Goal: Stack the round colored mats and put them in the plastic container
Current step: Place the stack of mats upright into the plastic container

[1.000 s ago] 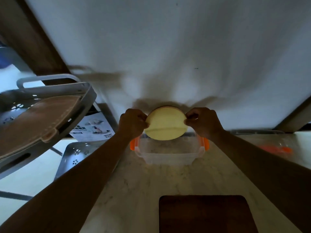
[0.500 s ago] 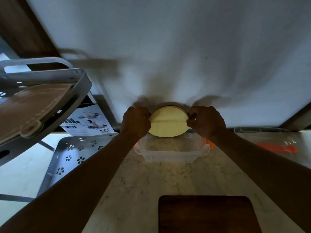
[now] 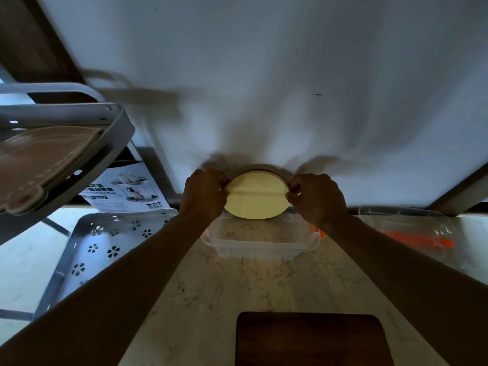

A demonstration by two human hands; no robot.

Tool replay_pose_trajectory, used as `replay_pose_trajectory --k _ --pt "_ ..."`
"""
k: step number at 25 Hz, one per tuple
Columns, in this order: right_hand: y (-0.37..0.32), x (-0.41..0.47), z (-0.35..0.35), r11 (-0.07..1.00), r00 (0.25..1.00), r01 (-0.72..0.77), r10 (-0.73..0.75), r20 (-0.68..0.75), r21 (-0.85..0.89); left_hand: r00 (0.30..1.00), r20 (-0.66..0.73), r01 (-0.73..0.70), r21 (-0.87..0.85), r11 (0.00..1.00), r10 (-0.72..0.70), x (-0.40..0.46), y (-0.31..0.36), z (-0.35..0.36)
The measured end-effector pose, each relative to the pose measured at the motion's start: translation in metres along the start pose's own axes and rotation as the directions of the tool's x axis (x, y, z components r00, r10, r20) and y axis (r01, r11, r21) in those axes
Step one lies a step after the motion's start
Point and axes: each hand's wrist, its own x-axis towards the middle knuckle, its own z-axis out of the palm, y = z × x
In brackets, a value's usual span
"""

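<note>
A stack of round mats [image 3: 255,197], pale yellow on the near face with a pink edge showing behind it, is held upright over the far side of the clear plastic container [image 3: 260,248]. My left hand [image 3: 204,195] pinches the stack's left rim and my right hand [image 3: 317,198] pinches its right rim. The stack's lower edge sits just above or at the container's far rim. The container rests on the marble counter, with an orange clip showing at its right end. Its inside looks bare.
A dark wooden board [image 3: 311,339] lies on the counter close to me. The clear lid with an orange strip [image 3: 412,233] lies to the right. On the left stand a grey perforated rack [image 3: 103,247], a tilted grey tray holding a brown mat [image 3: 50,159], and a printed box [image 3: 126,191]. A white wall stands behind.
Both hands and the stack have shifted slightly down and toward the container's far rim. The view has tilted, showing more of the grey rack on the left.
</note>
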Motion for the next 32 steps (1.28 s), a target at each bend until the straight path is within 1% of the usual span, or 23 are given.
replay_pose_trajectory --k 5,7,10,11,17,19,22,24,26,29,32 --pt "-0.002 0.002 -0.002 0.999 1.0 -0.008 0.007 -0.018 -0.033 0.999 -0.042 0.001 0.044 0.999 0.001 0.003 0.001 0.005" --pt "-0.002 0.0 -0.003 1.0 0.999 -0.012 0.012 -0.05 0.01 0.997 -0.081 0.004 0.025 1.0 -0.002 0.001 -0.001 0.006" --pt "-0.002 -0.003 -0.004 0.994 0.992 -0.007 0.02 -0.122 0.109 0.984 -0.181 -0.007 -0.047 0.999 -0.001 -0.001 -0.002 0.005" --pt "-0.002 -0.004 -0.004 0.992 0.99 -0.002 0.02 -0.141 0.126 0.981 -0.192 -0.011 -0.057 0.998 0.0 -0.001 -0.001 0.004" --pt "-0.004 -0.004 -0.009 0.99 0.987 0.045 -0.023 -0.161 0.131 0.987 -0.16 -0.008 -0.039 0.999 0.002 -0.004 0.005 -0.002" --pt "-0.005 -0.004 -0.01 0.99 0.988 0.058 -0.039 -0.149 0.13 0.988 -0.156 -0.003 -0.062 0.998 -0.007 -0.008 0.007 -0.003" --pt "-0.003 -0.01 -0.014 0.975 0.986 0.121 -0.097 -0.138 0.184 0.992 -0.128 0.006 -0.118 0.993 -0.022 -0.021 0.013 -0.01" --pt "-0.002 -0.017 -0.018 0.968 0.983 0.169 -0.151 -0.105 0.186 0.995 -0.103 -0.01 -0.121 0.993 -0.002 -0.036 0.017 -0.017" --pt "-0.006 -0.029 -0.023 0.967 0.982 0.186 -0.185 -0.025 0.172 0.998 -0.063 -0.009 -0.119 0.993 0.002 -0.053 0.019 -0.028" --pt "-0.015 -0.047 -0.034 0.97 0.976 0.18 -0.197 0.095 0.164 1.0 0.001 0.0 -0.058 0.998 0.0 -0.076 0.026 -0.049" --pt "-0.029 -0.076 -0.054 0.976 0.964 0.167 -0.191 0.183 0.139 0.999 0.011 -0.051 -0.032 0.998 0.051 -0.113 0.04 -0.076"
